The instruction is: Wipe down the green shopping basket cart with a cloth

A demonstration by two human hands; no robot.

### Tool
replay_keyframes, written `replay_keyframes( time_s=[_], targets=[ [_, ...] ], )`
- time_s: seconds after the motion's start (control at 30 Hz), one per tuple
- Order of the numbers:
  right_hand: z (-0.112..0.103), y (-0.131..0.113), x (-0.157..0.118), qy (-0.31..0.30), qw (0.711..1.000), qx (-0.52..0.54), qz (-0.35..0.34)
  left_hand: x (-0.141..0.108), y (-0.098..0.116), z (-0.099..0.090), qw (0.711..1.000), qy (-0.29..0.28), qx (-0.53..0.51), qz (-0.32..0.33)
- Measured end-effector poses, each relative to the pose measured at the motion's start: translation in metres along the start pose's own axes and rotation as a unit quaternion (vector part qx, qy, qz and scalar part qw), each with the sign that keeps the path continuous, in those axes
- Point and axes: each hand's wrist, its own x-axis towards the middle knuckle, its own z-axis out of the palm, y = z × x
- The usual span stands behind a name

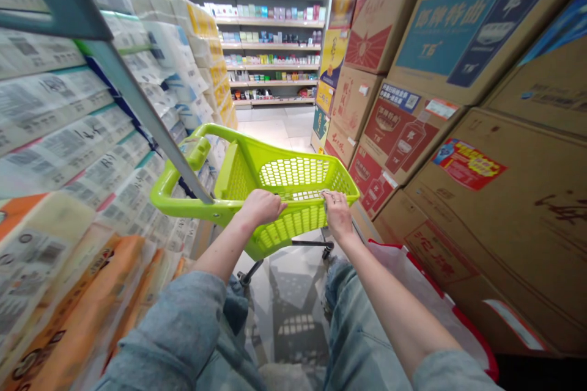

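A lime-green shopping cart (302,203) with a perforated plastic basket stands side-on in front of me, and I see nothing in its basket. My left hand (262,206) is closed over the near rim, toward the handle end. Near the basket's other end, my right hand (338,215) is closed on the same rim. Something small and whitish shows at its fingertips, too small to name. A grey pole (147,104) rises from the cart's side by the handle and leads to a dark grey frame at the upper left.
Packs of tissue paper (87,134) are stacked along the left. Cardboard cartons (486,195) wall the right side, with a red-edged white bag or bin (413,293) at their foot. Shelves (275,47) of small goods stand beyond the tiled aisle (287,122).
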Motion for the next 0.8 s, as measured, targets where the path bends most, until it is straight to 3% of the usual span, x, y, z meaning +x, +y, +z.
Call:
replay_keyframes(
  time_s=[0.17,0.27,0.43,0.8],
  targets=[
    [0.006,-0.051,-0.001,0.003,0.999,0.045,-0.023,0.002,0.005,-0.003,1.0,-0.008,-0.006,0.004],
    [0.01,-0.062,-0.005,0.003,0.997,0.068,-0.047,-0.001,0.004,-0.004,1.0,-0.01,0.001,0.005],
    [0.008,-0.034,-0.008,-0.011,0.991,0.068,-0.115,-0.006,-0.003,-0.004,1.0,-0.009,0.01,-0.003],
    [-0.002,0.029,-0.013,0.013,0.999,0.049,0.009,0.0,0.001,-0.003,0.999,-0.02,-0.002,-0.033]
  ],
)
